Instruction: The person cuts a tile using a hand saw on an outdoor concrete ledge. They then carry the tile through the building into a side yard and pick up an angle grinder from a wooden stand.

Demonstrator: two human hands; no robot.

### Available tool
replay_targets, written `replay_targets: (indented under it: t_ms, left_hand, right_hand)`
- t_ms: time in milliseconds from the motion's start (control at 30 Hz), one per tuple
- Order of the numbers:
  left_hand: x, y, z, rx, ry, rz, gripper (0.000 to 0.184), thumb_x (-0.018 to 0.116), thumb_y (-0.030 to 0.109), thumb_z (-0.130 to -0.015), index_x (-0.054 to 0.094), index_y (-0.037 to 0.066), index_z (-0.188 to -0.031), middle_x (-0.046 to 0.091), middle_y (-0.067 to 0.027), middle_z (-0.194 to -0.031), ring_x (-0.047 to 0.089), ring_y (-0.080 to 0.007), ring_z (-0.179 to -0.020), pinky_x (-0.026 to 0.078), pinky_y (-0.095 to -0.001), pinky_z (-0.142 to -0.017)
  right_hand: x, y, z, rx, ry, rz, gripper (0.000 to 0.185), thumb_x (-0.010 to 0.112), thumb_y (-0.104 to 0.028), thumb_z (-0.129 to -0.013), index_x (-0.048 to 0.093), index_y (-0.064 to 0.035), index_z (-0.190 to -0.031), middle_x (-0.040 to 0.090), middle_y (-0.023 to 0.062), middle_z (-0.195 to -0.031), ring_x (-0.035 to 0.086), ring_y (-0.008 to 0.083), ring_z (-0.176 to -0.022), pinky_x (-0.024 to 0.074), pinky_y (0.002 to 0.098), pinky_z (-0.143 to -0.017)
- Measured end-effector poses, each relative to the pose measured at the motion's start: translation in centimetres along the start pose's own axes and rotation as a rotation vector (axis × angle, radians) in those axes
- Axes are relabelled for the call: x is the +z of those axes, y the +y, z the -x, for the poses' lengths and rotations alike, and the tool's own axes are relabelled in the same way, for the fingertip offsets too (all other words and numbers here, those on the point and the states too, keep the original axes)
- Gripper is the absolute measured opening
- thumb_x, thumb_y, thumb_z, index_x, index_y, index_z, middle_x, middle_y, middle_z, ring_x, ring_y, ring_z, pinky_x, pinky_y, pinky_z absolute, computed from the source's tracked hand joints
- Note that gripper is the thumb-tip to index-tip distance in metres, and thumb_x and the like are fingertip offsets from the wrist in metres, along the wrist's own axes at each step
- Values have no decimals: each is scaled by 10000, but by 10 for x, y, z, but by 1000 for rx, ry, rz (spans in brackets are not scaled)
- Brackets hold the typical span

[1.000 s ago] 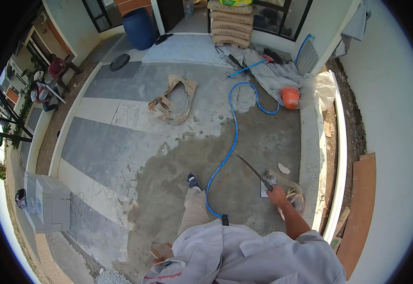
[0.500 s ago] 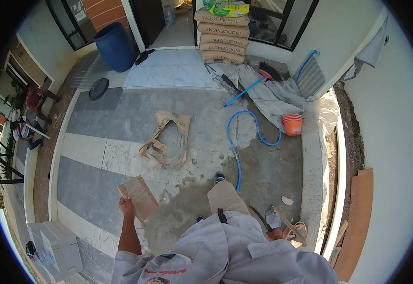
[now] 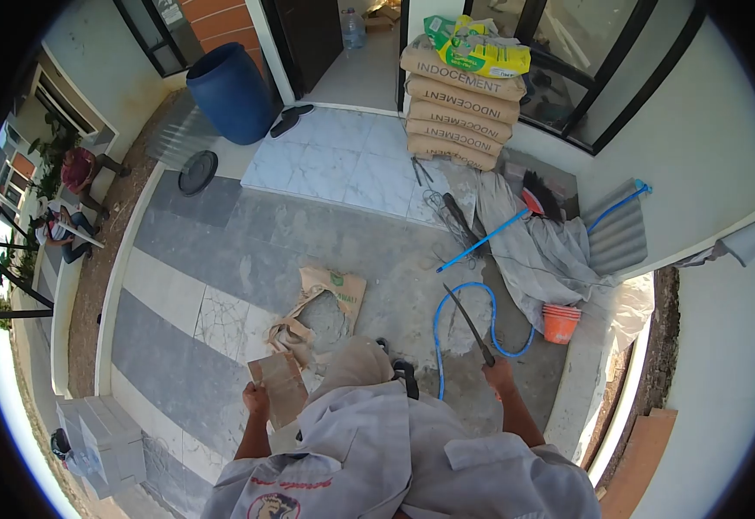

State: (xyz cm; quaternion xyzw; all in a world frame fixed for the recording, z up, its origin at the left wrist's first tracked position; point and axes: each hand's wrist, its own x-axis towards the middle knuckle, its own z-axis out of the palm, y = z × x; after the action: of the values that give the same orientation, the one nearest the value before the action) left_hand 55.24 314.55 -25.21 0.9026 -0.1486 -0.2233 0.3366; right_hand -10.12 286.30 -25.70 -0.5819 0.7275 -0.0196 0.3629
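My left hand [image 3: 256, 398] is closed on the edge of a flat, rectangular brown sheet [image 3: 280, 383]; whether it is cardboard or bag paper I cannot tell. In my right hand [image 3: 499, 377] is the handle of a machete-like tool [image 3: 471, 323], its long, narrow, slightly curved dark blade pointing forward over the floor. Just beyond the sheet lies a torn-open paper cement bag [image 3: 351, 294] with grey powder showing in its opening. A blue hose [image 3: 437, 346] loops along the floor near the blade.
Stacked cement bags [image 3: 462, 112] stand by the doorway, a blue barrel [image 3: 232, 95] to their left. A broom [image 3: 485, 240], grey sheeting [image 3: 524, 242] and orange buckets [image 3: 561, 323] lie ahead right. Pale boxes [image 3: 105, 445] stand at left; two people sit outside beyond the kerb.
My right hand has come up and forward from low at my right side, raising the bladed tool. My left hand still grips the brown sheet. The view has shifted and I appear farther forward.
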Motion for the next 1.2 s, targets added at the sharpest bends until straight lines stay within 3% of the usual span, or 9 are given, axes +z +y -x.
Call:
replay_targets:
  t_ms: [100,133,167,233,367,500,533,767,1200]
  left_hand:
    - [31,-3,-9,-270,9,-75,165,717,150,-877,711,-12,-910,676,-140,-738,625,-246,-687,485,-454,-635]
    - [36,11,-14,-293,5,-283,206,728,193,-870,737,-2,-936,722,-196,-811,694,-324,-753,521,-474,-682]
    - [40,13,-30,-219,-52,-513,273,757,262,-854,743,2,-937,740,-241,-891,723,-404,-850,553,-497,-746]
    - [55,20,-76,-220,-126,-649,327,797,309,-820,744,0,-910,738,-257,-921,720,-435,-897,565,-511,-786]
    - [88,96,-192,-141,-153,-671,303,819,264,-800,735,-8,-903,739,-253,-934,724,-428,-925,569,-522,-798]
    - [137,262,-338,-154,57,-219,185,700,168,-900,680,-15,-879,688,-181,-778,659,-301,-714,501,-456,-657]
    - [150,307,-379,-128,84,-26,182,719,110,-831,591,-11,-783,620,-160,-707,534,-265,-639,455,-465,-642]
    - [241,598,-641,250,5,375,160,671,99,-908,633,-37,-831,604,-45,-708,500,-134,-665,438,-365,-612]
    - [286,838,-859,80,-62,384,142,692,75,-901,663,-51,-842,648,-46,-735,533,-129,-676,453,-376,-618]
  right_hand:
    - [-30,-86,-94,-104,51,92,383,781,-304,-811,676,21,-985,706,299,-956,684,490,-929,538,539,-827]
    - [-33,-109,-117,-133,61,100,384,781,-306,-813,673,22,-982,706,298,-951,686,489,-926,539,540,-828]
    - [-36,-132,-140,-161,73,109,386,780,-308,-816,670,24,-979,707,297,-945,688,488,-923,541,541,-829]
    - [-43,-175,-184,-160,77,135,379,774,-305,-823,665,26,-973,709,295,-936,692,486,-920,543,541,-833]
    - [-49,-252,-230,-80,45,158,363,764,-316,-847,654,19,-933,702,287,-899,684,480,-921,530,553,-803]
    - [-62,-336,-290,-61,17,109,369,760,-322,-850,656,26,-917,699,275,-882,682,474,-884,518,548,-772]
    - [-68,-360,-306,-71,9,97,369,764,-323,-847,657,24,-914,701,275,-884,686,470,-881,521,544,-777]
    - [-99,-541,-474,-234,-21,30,435,799,-379,-821,645,23,-877,681,263,-839,667,453,-810,495,524,-726]
    - [-216,-924,-747,-248,-24,-117,405,774,-343,-850,649,40,-889,683,253,-807,674,421,-783,507,490,-719]
